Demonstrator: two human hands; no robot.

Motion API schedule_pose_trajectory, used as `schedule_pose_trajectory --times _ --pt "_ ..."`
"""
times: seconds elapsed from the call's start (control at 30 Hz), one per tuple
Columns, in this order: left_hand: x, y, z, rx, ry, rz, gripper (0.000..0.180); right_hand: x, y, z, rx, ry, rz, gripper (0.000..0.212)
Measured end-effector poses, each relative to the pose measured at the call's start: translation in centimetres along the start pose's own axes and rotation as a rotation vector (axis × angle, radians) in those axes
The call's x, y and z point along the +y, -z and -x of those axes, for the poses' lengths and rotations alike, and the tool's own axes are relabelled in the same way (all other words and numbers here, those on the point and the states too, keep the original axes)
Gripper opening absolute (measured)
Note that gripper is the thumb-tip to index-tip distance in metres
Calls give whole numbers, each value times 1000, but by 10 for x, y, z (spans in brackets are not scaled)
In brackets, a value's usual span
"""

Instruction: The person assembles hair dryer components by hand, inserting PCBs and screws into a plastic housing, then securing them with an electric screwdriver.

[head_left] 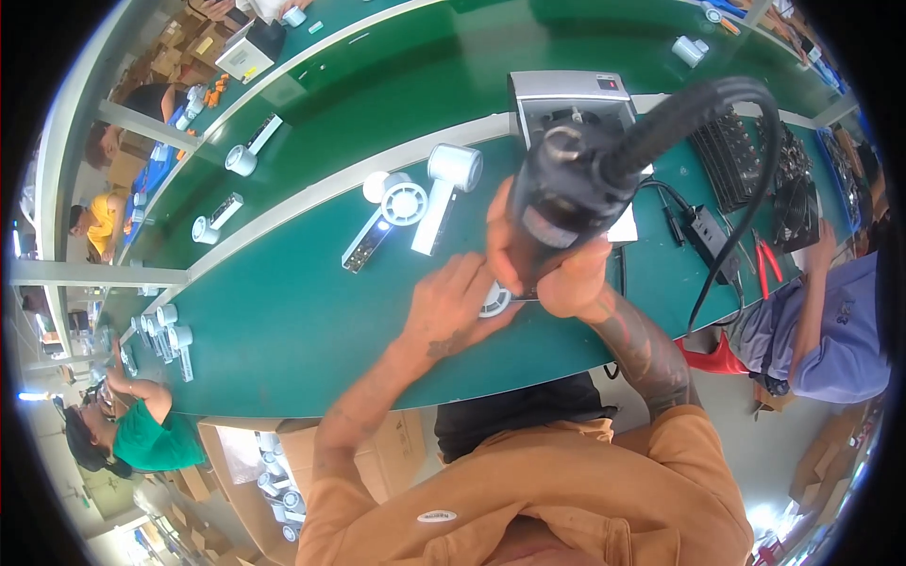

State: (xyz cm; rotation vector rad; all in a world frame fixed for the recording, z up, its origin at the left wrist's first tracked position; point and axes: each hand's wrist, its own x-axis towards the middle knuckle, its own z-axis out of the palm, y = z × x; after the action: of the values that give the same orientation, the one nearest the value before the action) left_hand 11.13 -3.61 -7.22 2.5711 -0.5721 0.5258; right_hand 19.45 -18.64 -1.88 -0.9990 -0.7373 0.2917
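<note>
My right hand (578, 281) is wrapped round a black electric screwdriver (557, 203), held upright with its thick cable looping off to the right. Below it, my left hand (451, 300) steadies a small handheld fan (494, 301) against the table; its round pale grille shows between my hands. The screwdriver's tip and most of that fan's handle are hidden. Just beyond my left hand lie two more handheld fans: one with its circuit board bared in the handle (366, 247), the other with a white handle (434, 222).
A grey screw feeder (571, 87) stands behind the screwdriver. To the right are a power strip (708, 241), red-handled pliers (766, 269) and black racks (727, 160). Fans lie on the green conveyor (311, 113). A co-worker (840, 325) sits at right; a box of fans (354, 448) is lower left.
</note>
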Motion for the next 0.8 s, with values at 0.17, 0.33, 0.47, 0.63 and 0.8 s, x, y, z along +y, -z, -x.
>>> schedule_pose_trajectory --times 0.17,0.33,0.47,0.63,0.8 --pt "0 -2 1 12 -8 26 46 9 9 -1 -136 144 -26 96" --pt "4 0 0 -32 16 -36 51 -11 13 -5 9 -32 11 99" --pt "9 2 0 -72 71 -67 58 -42 31 -4 90 174 -352 99" --pt "6 3 2 -83 16 -101 59 -70 44 -3 306 381 15 101" --pt "8 0 0 -95 56 -113 63 -59 46 -13 375 297 351 102"
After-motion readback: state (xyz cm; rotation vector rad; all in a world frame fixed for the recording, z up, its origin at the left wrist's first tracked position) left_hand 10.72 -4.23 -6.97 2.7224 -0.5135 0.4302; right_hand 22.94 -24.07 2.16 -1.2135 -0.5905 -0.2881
